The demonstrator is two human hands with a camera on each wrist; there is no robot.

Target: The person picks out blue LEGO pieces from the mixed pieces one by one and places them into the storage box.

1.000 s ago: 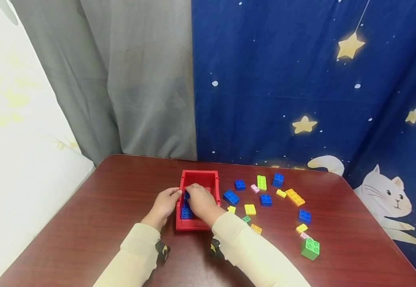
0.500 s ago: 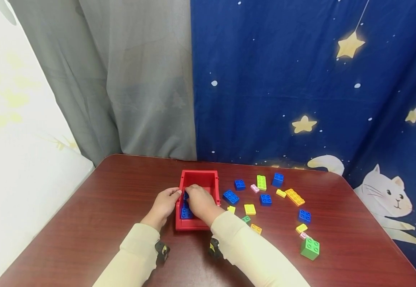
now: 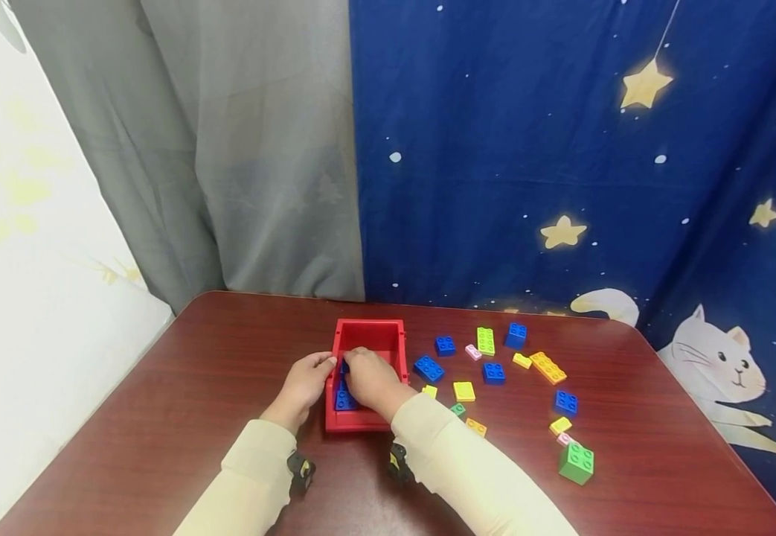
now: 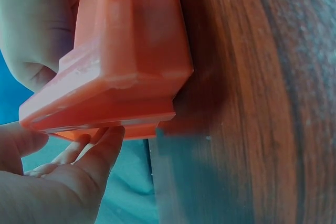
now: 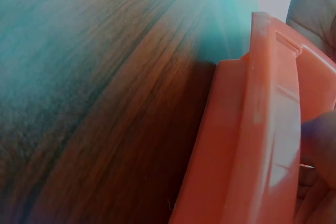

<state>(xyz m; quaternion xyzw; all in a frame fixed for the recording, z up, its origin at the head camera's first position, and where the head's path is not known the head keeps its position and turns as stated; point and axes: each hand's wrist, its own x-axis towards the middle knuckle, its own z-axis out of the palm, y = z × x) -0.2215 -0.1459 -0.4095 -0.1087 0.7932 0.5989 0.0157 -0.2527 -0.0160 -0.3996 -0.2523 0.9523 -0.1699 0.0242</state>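
A red box (image 3: 358,426) stands on the table, with blue bricks (image 3: 345,401) along the inside of its left wall. My left hand (image 3: 302,387) grips that wall; in the left wrist view the fingers (image 4: 100,153) touch the outside of the box (image 4: 152,40) and the thumb lies at the rim. My right hand (image 3: 376,381) reaches into the box, its fingers curled at a blue brick by the left wall. The fingertips and most of that brick are hidden. In the right wrist view the near box wall (image 5: 257,129) covers much of the hand.
To the right of the box lie several loose bricks: blue (image 3: 428,368), yellow (image 3: 464,391), lime (image 3: 485,341), orange (image 3: 548,368), pink (image 3: 472,352) and a tall green one (image 3: 576,463). Curtains (image 3: 280,186) hang behind the table; a white surface (image 3: 39,298) is at the left.
Both hands stay at the box with little visible movement. The whole head view has shifted slightly; the loose bricks lie as before.
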